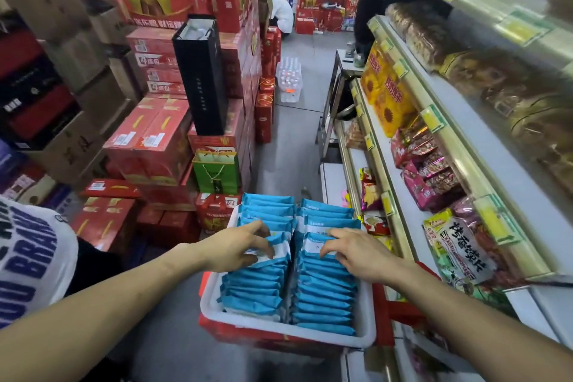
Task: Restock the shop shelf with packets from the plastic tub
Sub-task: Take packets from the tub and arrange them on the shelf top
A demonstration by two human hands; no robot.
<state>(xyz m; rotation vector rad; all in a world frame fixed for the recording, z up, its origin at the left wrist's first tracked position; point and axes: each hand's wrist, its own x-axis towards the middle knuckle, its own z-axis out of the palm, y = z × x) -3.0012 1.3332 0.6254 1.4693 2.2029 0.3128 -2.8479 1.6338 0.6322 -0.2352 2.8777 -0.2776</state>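
- Far left: stacked red cartons (pixel 148 139) line the left side of the aisle. A black gift bag (pixel 201 77) stands upright on them. A green gift bag (pixel 217 170) stands lower, nearer the camera.
- Near left: a white printed sleeve (pixel 31 251) shows at the frame edge.
- Centre: the white plastic tub (pixel 208 301) rests on a red box (pixel 223 333), just beside the shelving. It holds blue packets (pixel 257 291) standing on edge in two rows running near to far.
- Left hand (pixel 238 246): positioned over the left row. Its fingers are curled onto the top of one raised packet (pixel 280 250) and grip it.
- Right hand (pixel 356 253): positioned over the right row. Its fingers are bent, with the tips touching packet tops. Whether it grips one cannot be told.
- Right: the shop shelf (pixel 502 158) rises in tiers with yellow price tags on the rails. It carries yellow sunflower packs (pixel 384 99), pink packets (pixel 428 170) and a green-edged snack bag (pixel 462 254).
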